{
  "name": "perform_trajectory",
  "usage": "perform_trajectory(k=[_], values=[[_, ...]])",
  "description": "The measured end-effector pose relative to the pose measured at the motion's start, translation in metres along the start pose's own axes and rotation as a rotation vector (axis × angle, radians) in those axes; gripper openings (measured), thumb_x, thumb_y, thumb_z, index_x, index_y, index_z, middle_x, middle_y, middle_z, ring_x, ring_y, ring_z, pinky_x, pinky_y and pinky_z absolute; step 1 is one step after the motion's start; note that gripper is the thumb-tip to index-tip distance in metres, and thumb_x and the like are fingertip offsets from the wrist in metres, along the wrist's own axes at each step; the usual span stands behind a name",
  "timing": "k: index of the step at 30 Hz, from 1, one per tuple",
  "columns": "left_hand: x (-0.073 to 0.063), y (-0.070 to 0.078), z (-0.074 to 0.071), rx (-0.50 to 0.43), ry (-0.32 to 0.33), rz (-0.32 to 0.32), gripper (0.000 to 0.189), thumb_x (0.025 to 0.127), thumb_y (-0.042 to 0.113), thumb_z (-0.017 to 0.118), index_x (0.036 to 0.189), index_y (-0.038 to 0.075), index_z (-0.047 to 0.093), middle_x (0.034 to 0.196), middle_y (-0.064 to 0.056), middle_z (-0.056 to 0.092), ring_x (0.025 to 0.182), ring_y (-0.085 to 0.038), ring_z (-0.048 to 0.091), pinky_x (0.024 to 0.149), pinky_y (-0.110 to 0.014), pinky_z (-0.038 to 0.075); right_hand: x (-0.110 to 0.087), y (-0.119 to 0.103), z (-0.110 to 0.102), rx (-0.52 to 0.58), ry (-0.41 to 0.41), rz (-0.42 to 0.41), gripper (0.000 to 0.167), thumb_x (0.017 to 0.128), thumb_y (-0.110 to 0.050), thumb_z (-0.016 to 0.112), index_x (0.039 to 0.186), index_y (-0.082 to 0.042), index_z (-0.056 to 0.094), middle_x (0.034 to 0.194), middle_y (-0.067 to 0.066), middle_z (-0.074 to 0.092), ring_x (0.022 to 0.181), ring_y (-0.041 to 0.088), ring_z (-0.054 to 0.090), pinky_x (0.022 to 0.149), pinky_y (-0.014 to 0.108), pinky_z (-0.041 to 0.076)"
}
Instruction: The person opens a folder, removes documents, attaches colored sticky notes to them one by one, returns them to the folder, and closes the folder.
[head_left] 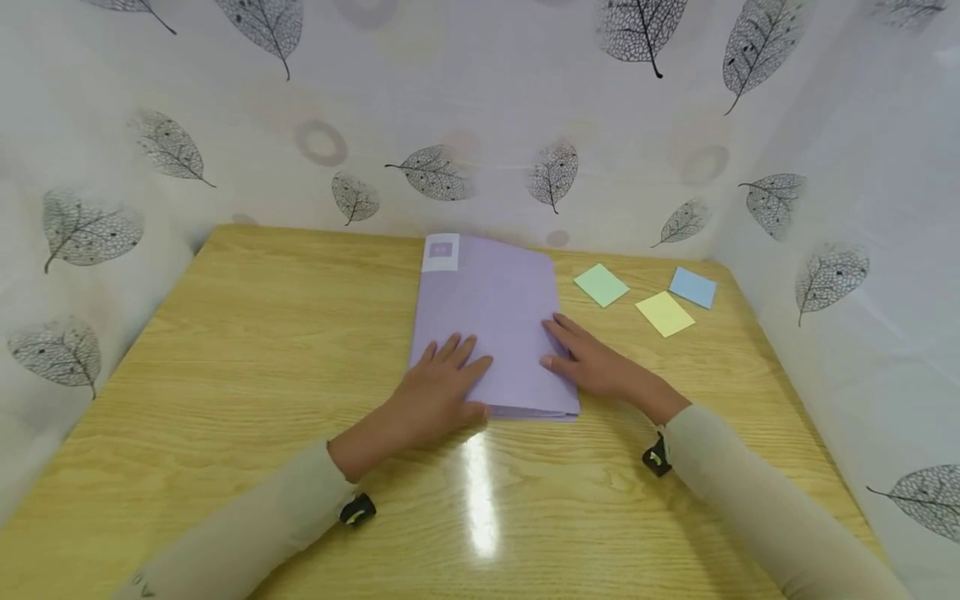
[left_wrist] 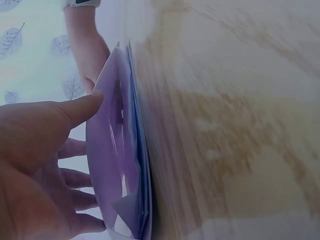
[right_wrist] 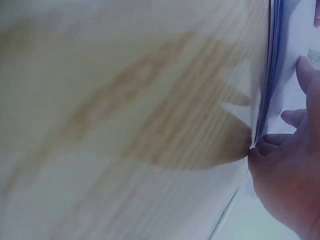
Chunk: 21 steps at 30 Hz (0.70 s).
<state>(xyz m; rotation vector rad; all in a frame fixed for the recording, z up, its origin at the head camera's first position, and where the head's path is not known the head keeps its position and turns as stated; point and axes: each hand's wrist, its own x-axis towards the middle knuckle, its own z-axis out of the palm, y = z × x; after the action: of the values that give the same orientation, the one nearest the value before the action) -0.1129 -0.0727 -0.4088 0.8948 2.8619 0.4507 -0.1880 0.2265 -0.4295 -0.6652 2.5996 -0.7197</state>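
A closed lilac file folder lies on the wooden table, with a white label at its upper left corner. My left hand rests on the lower left of its cover, fingers spread and thumb at the front edge. In the left wrist view, the folder's front edge gapes a little and shows layered sheets inside. At the right edge, my right hand touches the cover with its thumb and a finger. The right wrist view has its other fingers against the folder's side, close to the tabletop.
Right of the folder lie three sticky-note squares: green, yellow and blue. A white leaf-patterned cloth hangs behind the wooden table and along both sides.
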Motion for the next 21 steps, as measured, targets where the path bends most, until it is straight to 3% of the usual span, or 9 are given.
perform_trajectory(k=[7, 13, 16, 19, 21], values=[[-0.006, 0.002, -0.008, -0.072, 0.027, -0.025, 0.066, 0.098, 0.046, 0.063, 0.153, 0.014, 0.044, 0.162, -0.017, 0.033, 0.151, -0.039, 0.027, 0.120, -0.060, 0.026, -0.002, 0.007, -0.012, 0.158, 0.059, 0.018, 0.073, 0.109, -0.043, 0.039, 0.162, -0.004, 0.007, 0.168, 0.021, 0.005, 0.156, 0.038, 0.005, 0.125, 0.057, 0.011], [-0.013, 0.005, -0.014, -0.071, 0.112, -0.044, 0.065, 0.098, 0.043, 0.064, 0.153, 0.014, 0.044, 0.158, -0.012, 0.042, 0.147, -0.033, 0.038, 0.107, -0.056, 0.046, -0.006, 0.019, -0.019, 0.310, 0.164, 0.082, 0.065, 0.111, -0.044, 0.027, 0.163, -0.011, 0.009, 0.167, 0.019, 0.018, 0.155, 0.039, 0.013, 0.123, 0.060, 0.013], [-0.017, 0.004, -0.017, -0.071, 0.163, -0.028, 0.062, 0.099, 0.042, 0.064, 0.151, 0.013, 0.048, 0.156, -0.012, 0.045, 0.144, -0.031, 0.043, 0.106, -0.051, 0.049, -0.002, 0.020, -0.013, 0.293, 0.159, -0.060, 0.061, 0.110, -0.031, 0.038, 0.162, -0.007, 0.015, 0.165, 0.020, 0.024, 0.153, 0.040, 0.021, 0.122, 0.061, 0.019], [-0.024, 0.001, -0.018, -0.084, 0.216, -0.017, 0.058, 0.098, 0.040, 0.065, 0.149, 0.014, 0.051, 0.155, -0.012, 0.047, 0.139, -0.030, 0.049, 0.104, -0.047, 0.050, 0.000, 0.014, -0.003, 0.172, 0.141, -0.231, 0.061, 0.103, -0.016, 0.057, 0.156, -0.004, 0.029, 0.155, 0.021, 0.038, 0.144, 0.039, 0.037, 0.117, 0.059, 0.032], [-0.029, -0.001, -0.018, -0.106, 0.255, -0.011, 0.056, 0.098, 0.037, 0.066, 0.147, 0.013, 0.053, 0.154, -0.012, 0.048, 0.137, -0.030, 0.052, 0.104, -0.047, 0.051, 0.001, 0.008, 0.004, 0.072, 0.141, -0.273, 0.056, 0.098, -0.015, 0.066, 0.147, -0.007, 0.042, 0.142, 0.020, 0.050, 0.131, 0.036, 0.051, 0.109, 0.057, 0.042]])
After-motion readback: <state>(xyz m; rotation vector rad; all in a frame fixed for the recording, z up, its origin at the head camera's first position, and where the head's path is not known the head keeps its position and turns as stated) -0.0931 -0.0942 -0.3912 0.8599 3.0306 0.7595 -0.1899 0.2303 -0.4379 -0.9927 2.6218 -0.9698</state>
